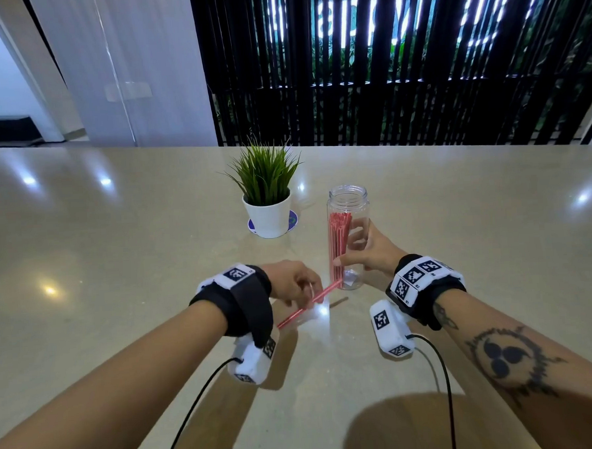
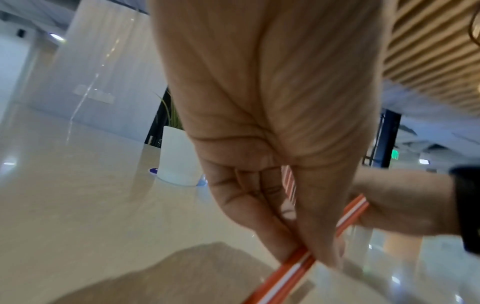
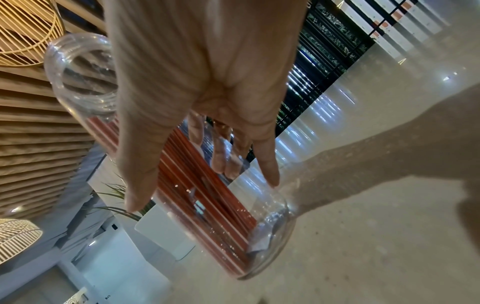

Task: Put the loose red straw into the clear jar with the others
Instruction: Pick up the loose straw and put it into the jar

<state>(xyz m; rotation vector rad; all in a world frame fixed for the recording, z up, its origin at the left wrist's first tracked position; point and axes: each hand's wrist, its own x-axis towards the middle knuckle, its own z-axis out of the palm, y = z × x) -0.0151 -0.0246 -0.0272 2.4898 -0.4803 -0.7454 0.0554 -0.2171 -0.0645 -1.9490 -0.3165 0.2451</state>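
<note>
The L hand (image 1: 292,282) is pinching the loose red straw (image 1: 309,304), thin and long w/ a white stripe, low over the table (image 1: 118,268) & tilting up toward the R hand (image 1: 369,251). The R hand is wrapping its thumb & fingers round the clear jar (image 1: 350,201), which is standing open-topped w/ a bunch of red straws (image 1: 338,246) inside. A green plant in a white pot (image 1: 268,219) is sitting just past the L hand.

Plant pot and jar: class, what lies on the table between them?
Nothing: bare table separates the plant pot and jar in the head view.
</note>
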